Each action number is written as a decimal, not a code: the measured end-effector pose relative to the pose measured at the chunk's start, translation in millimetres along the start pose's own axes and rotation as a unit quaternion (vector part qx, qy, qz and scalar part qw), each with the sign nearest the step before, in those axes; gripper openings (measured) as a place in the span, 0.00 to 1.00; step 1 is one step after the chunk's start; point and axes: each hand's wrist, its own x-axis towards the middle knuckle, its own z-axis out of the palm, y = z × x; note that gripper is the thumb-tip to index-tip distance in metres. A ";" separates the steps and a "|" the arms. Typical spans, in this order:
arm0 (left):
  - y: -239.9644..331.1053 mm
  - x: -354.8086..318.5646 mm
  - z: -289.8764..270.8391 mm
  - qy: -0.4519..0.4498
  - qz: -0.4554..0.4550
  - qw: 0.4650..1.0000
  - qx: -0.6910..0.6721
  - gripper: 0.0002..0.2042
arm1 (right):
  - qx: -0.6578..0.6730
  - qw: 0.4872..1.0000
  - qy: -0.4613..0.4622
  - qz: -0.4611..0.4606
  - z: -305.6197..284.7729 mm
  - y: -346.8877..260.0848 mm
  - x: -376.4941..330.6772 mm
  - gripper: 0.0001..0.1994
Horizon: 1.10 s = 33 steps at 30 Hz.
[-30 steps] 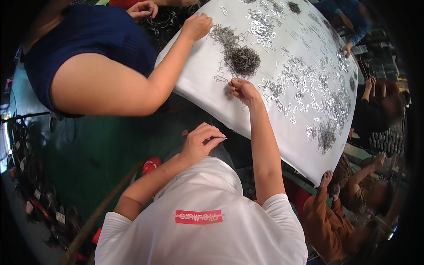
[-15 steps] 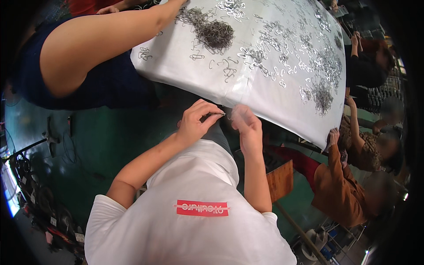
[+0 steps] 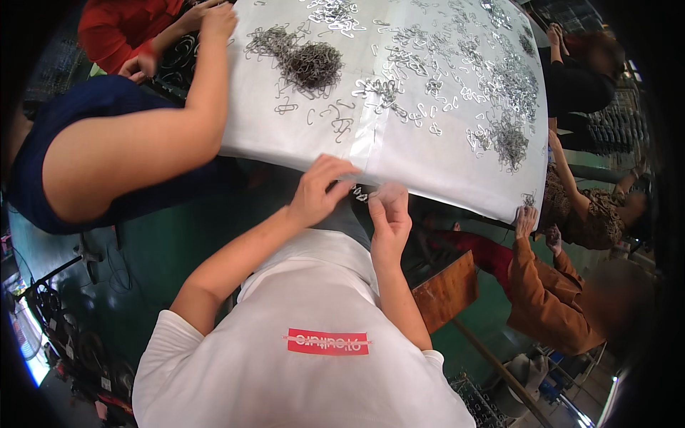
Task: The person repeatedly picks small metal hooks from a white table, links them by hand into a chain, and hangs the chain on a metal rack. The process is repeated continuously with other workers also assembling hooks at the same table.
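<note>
My left hand is at the near edge of the white-covered table, thumb and fingers brought together at small bent wire hooks. Close to its right, my right hand pinches at the other end of these shiny pieces, slightly blurred. How many pieces lie between the fingertips is hard to make out. Beyond my hands, many loose metal wire hooks are spread over the table, with a dense dark pile of hooks toward the left and another pile of hooks toward the right.
The table's covered top ends just ahead of my hands. A co-worker's bare arm is close on the left. Another person in a brown sleeve works at the right corner, near a wooden board. More people line the far right side.
My left hand has risen slightly and my right hand has shifted a little left and down. The co-worker's arm at left has bent and drawn back from over the table. The view has shifted slightly.
</note>
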 end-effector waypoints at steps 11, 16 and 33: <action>-127.9 139.2 87.6 -0.055 -0.089 0.940 0.325 0.09 | -0.060 0.998 0.010 0.017 -19.3 4.8 6.6 0.03; -130.0 153.8 87.9 -0.077 -0.085 0.943 0.313 0.08 | -0.063 0.998 0.009 0.027 -24.4 9.0 8.5 0.03; -54.4 85.8 42.9 -0.023 -0.203 0.979 -0.017 0.07 | -0.088 0.996 0.002 -0.005 -10.5 17.1 -13.7 0.04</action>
